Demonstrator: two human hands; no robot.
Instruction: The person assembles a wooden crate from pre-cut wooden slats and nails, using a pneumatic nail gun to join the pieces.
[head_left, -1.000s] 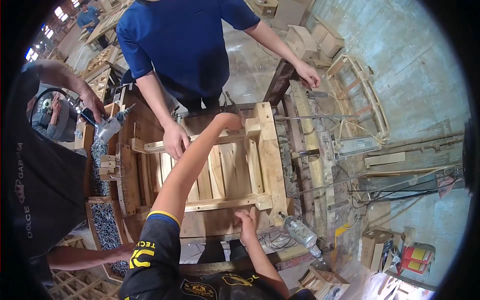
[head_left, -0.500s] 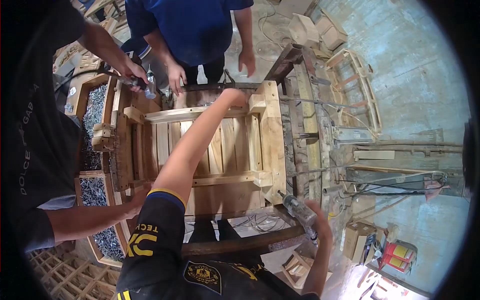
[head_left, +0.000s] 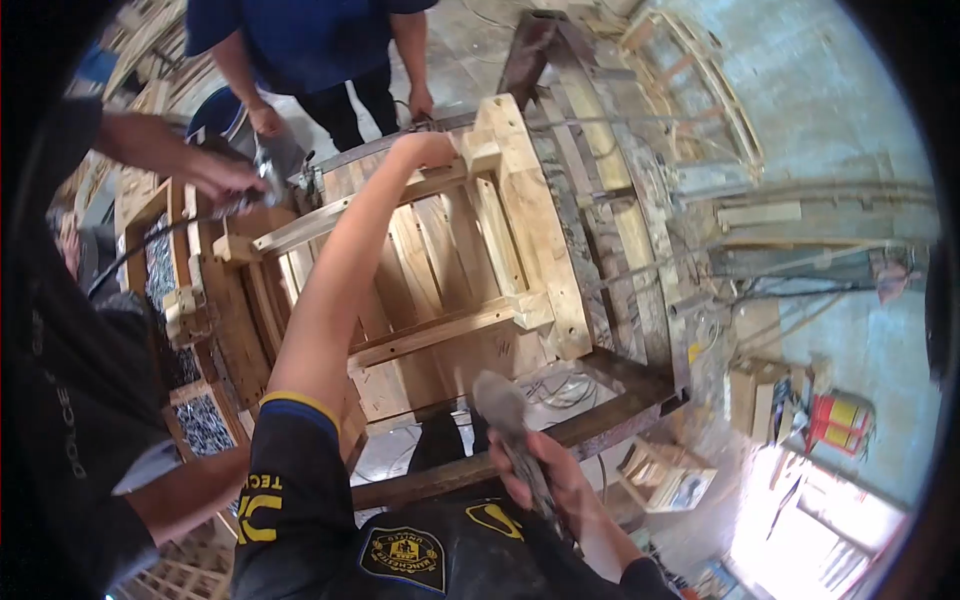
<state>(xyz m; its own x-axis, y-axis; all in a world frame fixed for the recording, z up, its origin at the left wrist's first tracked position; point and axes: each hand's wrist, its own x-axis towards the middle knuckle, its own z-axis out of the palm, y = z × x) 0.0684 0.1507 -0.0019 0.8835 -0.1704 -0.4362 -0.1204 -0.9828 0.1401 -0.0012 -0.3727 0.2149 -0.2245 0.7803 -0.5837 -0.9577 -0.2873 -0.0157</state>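
Note:
A slatted wooden frame [head_left: 432,340] with corner blocks lies across the metal workbench in front of me. My left hand [head_left: 430,150] reaches over it and grips the far rail beside the right corner block; its fingertips are hidden. Close to my body, my right hand [head_left: 545,470] is wrapped round a grey power screwdriver [head_left: 503,405], slightly blurred. The driver's head points up toward the frame's near side, apart from the wood. A wide end board [head_left: 535,225] forms the frame's right side, with a hole near its near corner.
At left, a co-worker's hand [head_left: 232,178] holds another tool with a black hose. Wooden bins of screws [head_left: 203,420] stand beside that person. Opposite, a person in a blue shirt [head_left: 315,40] stands at the bench. A rusty metal beam [head_left: 610,415] runs along the near side.
My right hand has pulled the screwdriver off the end board's near corner and back toward my body. The view has shifted and turned. The opposite person's hand has dropped away from the bench.

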